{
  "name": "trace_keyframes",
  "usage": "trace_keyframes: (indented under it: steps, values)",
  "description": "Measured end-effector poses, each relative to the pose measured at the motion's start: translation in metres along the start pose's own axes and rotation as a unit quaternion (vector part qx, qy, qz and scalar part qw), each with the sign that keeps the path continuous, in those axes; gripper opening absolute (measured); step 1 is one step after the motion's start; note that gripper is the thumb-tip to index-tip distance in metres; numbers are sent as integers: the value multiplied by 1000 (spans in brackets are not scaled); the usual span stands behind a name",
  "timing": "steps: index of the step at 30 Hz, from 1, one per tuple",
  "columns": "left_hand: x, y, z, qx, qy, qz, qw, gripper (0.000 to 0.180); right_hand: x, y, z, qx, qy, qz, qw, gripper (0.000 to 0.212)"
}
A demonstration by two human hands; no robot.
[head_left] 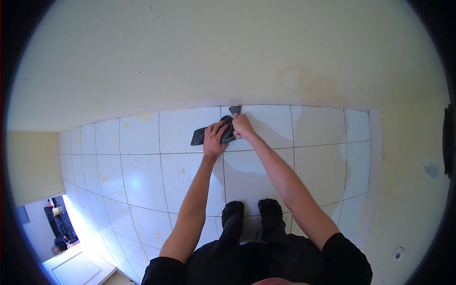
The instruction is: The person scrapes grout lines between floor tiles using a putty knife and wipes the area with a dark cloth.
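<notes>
My left hand (215, 140) rests on a bunched dark cloth (199, 137) on the white floor tiles near the wall, its fingers bent over the folds. A flat flap of the cloth sticks out to the left. Right beside it, my right hand (242, 126) is closed in a fist against the cloth's right side. From the fist's far end a small dark grey flared piece (234, 109) points toward the wall base. Whether that piece is a corner of the cloth or a separate tool such as a scraper, I cannot tell; the fist hides its narrow end.
A pale wall (209, 57) rises just beyond my hands, and another wall (403, 156) stands at the right. Yellowish stains (108, 179) dot the tiles on the left. My dark-socked feet (232, 209) are on the floor behind my hands. A white panelled door (78, 268) lies at the lower left.
</notes>
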State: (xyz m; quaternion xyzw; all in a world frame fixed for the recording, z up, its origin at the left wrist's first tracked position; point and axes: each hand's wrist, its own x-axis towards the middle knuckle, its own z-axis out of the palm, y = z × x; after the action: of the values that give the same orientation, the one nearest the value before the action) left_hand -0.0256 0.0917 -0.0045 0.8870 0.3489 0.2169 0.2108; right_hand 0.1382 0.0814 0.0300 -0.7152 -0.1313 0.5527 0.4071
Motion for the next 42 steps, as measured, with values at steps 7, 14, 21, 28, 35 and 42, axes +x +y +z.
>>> trace_keyframes:
  steps: [7,14,21,28,35,42]
  values:
    - [4,6,2,-9,0,0,1000,64,39,5,-16,276,-161,185,930,43]
    - [7,7,4,-12,-8,-4,1000,65,37,-3,-25,193,-175,180,949,45]
    - [5,5,5,-14,-4,-1,1000,65,44,7,-9,215,-134,149,956,43]
    - [1,2,3,-7,-9,-5,1000,65,16,7,8,172,-67,109,977,42]
    - [6,4,4,-18,0,0,1000,64,39,7,-14,205,-206,167,942,38]
    - [3,3,4,-17,-10,-6,1000,61,42,-2,2,279,-151,181,931,38]
